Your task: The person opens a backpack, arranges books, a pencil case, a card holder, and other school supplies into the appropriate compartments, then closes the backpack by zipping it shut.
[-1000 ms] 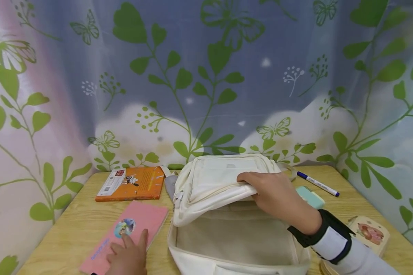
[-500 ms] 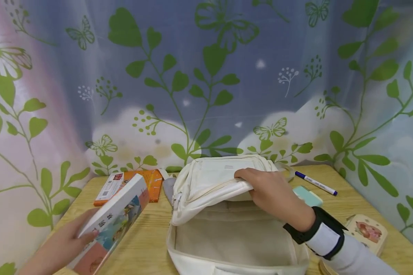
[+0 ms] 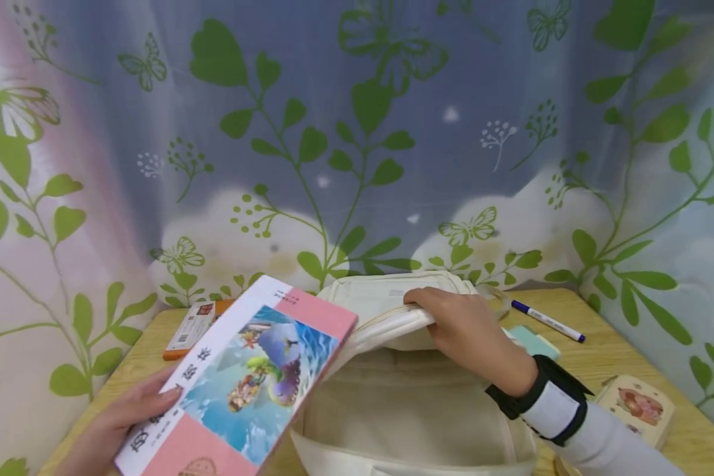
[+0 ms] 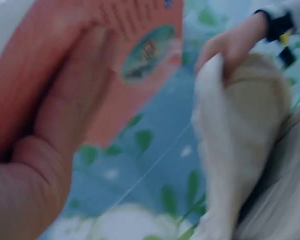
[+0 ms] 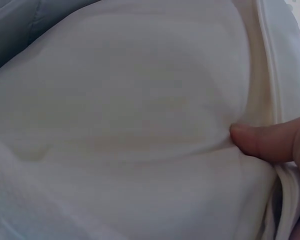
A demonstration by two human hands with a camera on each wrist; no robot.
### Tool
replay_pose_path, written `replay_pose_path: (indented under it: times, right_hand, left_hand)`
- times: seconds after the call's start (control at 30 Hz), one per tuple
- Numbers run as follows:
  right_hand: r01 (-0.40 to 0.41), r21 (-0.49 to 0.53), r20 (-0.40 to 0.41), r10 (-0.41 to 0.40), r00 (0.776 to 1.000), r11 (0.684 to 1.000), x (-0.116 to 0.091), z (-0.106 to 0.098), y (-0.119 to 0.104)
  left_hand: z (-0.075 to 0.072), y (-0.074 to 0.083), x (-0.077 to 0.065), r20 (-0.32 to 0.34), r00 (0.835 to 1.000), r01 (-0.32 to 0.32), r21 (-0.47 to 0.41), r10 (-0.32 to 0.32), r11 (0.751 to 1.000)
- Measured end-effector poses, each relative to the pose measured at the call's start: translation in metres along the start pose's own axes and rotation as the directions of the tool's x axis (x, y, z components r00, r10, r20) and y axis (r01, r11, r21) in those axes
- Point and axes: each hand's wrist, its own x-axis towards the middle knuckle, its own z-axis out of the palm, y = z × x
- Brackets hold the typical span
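Observation:
In the head view my left hand (image 3: 133, 410) grips a pink and white book (image 3: 262, 377) by its lower left side, thumb on the illustrated cover. The book is tilted above the table and covers the left part of a cream backpack (image 3: 413, 403). My right hand (image 3: 470, 330) pinches the edge of the backpack's front flap and holds it up, so the main compartment gapes. The right wrist view shows my thumb (image 5: 260, 142) pressed against the flap's lining. Seen from the left wrist, fingers (image 4: 72, 90) lie along the book's pink back cover (image 4: 117, 107).
On the wooden table (image 3: 571, 363) an orange book (image 3: 184, 334) lies at the far left, partly hidden. To the right are a blue-capped marker (image 3: 547, 320), a mint-green case (image 3: 532, 342) and a cream case with a printed picture (image 3: 636, 406). A patterned curtain (image 3: 393, 165) hangs behind.
My left hand has picked the pink book up off the table, turned its illustrated cover into view and carried it right, to the backpack's left side. My right hand still holds the flap up.

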Motion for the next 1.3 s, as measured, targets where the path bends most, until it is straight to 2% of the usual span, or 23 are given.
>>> replay_pose_path:
  times: [0.07,0.13,0.2,0.27,0.37,0.4,0.43,0.5,0.57,0.63,0.77,0.9,0.97,1.1,1.3]
  right_hand:
    - [0.009,-0.010,-0.003,-0.009,1.000,1.000,0.001,0.001,0.000]
    - [0.009,-0.018,0.000,-0.009,1.000,1.000,0.001,0.001,0.000]
    - [0.004,-0.025,0.002,-0.004,1.000,1.000,0.001,0.001,-0.001]
    - [0.000,-0.028,-0.002,-0.001,1.000,1.000,0.002,0.001,-0.001]
    - [-0.008,-0.035,-0.013,0.008,1.000,0.999,0.003,0.001,0.000]
    - [-0.012,-0.041,-0.016,0.011,1.000,0.999,0.004,0.001,0.000]
    - [-0.014,-0.044,-0.018,0.013,1.000,0.999,0.004,0.001,0.000]
    - [-0.017,-0.047,-0.021,0.016,1.000,0.999,0.004,0.001,0.000]
    - [-0.014,-0.047,-0.026,0.013,1.000,0.999,0.004,0.001,0.000]
    - [-0.009,-0.045,-0.033,0.007,0.999,0.999,0.003,0.001,0.000]
    - [-0.001,-0.042,-0.040,-0.001,0.999,0.999,0.002,0.002,-0.001]
    - [-0.004,-0.046,-0.028,0.003,1.000,0.999,0.004,0.001,-0.004]
    - [-0.003,-0.043,-0.018,0.002,1.000,0.999,0.005,0.001,-0.006]
    - [0.006,-0.011,0.003,-0.006,1.000,1.000,0.006,0.000,-0.010]
    - [0.014,0.009,0.054,-0.014,0.998,1.000,0.002,-0.005,-0.019]
  left_hand:
    - [0.012,-0.010,0.013,0.114,0.993,-0.012,-0.024,0.015,1.000]
    - [0.021,-0.019,0.024,0.210,0.977,-0.020,-0.040,0.028,0.999]
    - [0.026,-0.027,0.037,0.296,0.954,-0.037,-0.017,0.040,0.999]
    - [0.026,-0.034,0.051,0.330,0.944,-0.035,0.036,0.021,0.999]
    - [0.021,-0.041,0.069,0.311,0.950,-0.010,0.157,-0.039,0.988]
    - [0.018,-0.044,0.074,0.278,0.959,0.009,0.187,-0.062,0.982]
    - [0.015,-0.047,0.077,0.208,0.974,0.046,0.213,-0.091,0.976]
    - [0.010,-0.055,0.084,0.059,0.991,0.106,0.241,-0.123,0.965]
    - [0.005,-0.065,0.093,-0.096,0.987,0.146,0.211,-0.128,0.966]
    - [0.002,-0.075,0.105,-0.222,0.969,0.151,0.173,-0.111,0.973]
    - [-0.001,-0.089,0.139,-0.261,0.965,0.080,0.135,-0.042,0.988]
    - [0.006,-0.093,0.173,-0.287,0.958,0.052,0.170,-0.001,0.984]
    - [0.011,-0.092,0.189,-0.330,0.944,0.056,0.188,0.009,0.981]
    - [0.022,-0.094,0.217,-0.361,0.931,0.016,0.186,0.053,0.982]
    - [0.029,-0.108,0.260,-0.436,0.893,-0.028,0.192,0.111,0.981]
